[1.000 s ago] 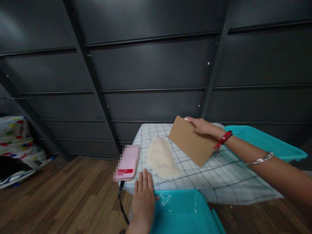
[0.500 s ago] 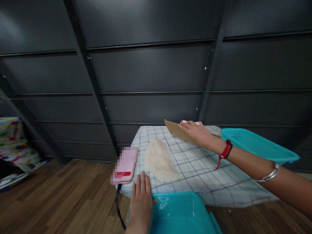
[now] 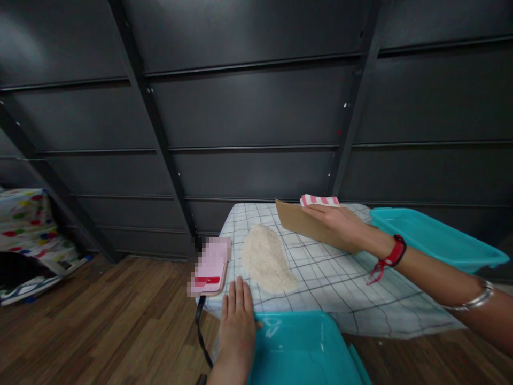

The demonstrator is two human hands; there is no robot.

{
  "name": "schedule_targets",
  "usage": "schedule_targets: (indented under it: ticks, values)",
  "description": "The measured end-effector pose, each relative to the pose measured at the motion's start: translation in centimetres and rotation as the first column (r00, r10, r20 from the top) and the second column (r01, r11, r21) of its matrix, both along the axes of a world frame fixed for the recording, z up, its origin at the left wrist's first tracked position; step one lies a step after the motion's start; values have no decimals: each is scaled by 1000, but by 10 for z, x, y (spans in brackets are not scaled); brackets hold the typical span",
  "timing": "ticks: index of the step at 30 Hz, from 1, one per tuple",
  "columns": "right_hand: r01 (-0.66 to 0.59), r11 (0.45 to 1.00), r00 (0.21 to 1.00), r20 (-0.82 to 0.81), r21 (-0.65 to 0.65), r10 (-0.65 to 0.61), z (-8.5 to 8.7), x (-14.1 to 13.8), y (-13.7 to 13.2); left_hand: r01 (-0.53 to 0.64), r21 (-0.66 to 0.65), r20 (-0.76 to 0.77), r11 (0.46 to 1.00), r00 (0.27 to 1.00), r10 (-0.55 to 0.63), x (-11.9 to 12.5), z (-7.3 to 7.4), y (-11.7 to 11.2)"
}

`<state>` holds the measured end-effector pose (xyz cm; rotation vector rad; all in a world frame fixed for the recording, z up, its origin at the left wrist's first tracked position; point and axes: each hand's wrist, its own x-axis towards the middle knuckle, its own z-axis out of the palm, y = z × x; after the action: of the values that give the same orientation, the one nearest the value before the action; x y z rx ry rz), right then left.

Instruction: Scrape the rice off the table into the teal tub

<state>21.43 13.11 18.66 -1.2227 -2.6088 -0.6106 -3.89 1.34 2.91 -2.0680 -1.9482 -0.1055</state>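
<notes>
The piece of cardboard (image 3: 296,220) is held by the right hand (image 3: 340,222), its fingers stretched out close together along the upper part; the thumb is hidden. The board is tilted steeply, and whether its lower edge is touching the table cannot be told. The left hand (image 3: 236,326) is laid palm down at the table's near edge, fingers straight and only slightly parted, nothing grasped; its thumb is set by the rim of a turquoise tray (image 3: 300,347) just in front of the table.

Between the hands, a loose heap of pale grain (image 3: 266,259) is spread on a white checked tablecloth (image 3: 320,283), with its thin end drawn toward the near right. A striped cloth (image 3: 319,200) is seen just beyond the right hand. At the left edge, a partly pixelated pink object (image 3: 210,267) is placed, with a black strap (image 3: 201,329) hung below. A second turquoise tray (image 3: 433,232) is seen at the right end.

The table is backed by a dark panelled wall (image 3: 256,112) crossed by beams. Brown wooden flooring (image 3: 132,310) is shown below, and spotted fabric (image 3: 28,219) is seen at far left.
</notes>
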Motion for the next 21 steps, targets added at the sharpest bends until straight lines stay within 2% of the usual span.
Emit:
schedule_targets:
  ticks: [3, 5, 9, 15, 21]
  values:
    - [-101, 995, 995, -10, -7, 101, -10, 9, -9, -1, 1, 10, 1000, 1000, 1, 0, -1, 0]
    - [-124, 992, 992, -5, -16, 124, -12, 12, -18, -4, -11, 14, 1000, 1000, 4, 1, 0, 0]
    - [-124, 992, 992, 7, -18, 124, -9, 12, -36, -17, -43, -4, 999, 1000, 17, 1, 3, 0]
    - [-143, 989, 988, 61, -30, 145, -9, 16, -46, -11, -11, -22, 1000, 1000, 10, 1, 2, -1]
    - [-241, 967, 970, -37, -88, 238, -9, 22, -61, -31, -65, -5, 997, 1000, 31, 3, 7, -1]
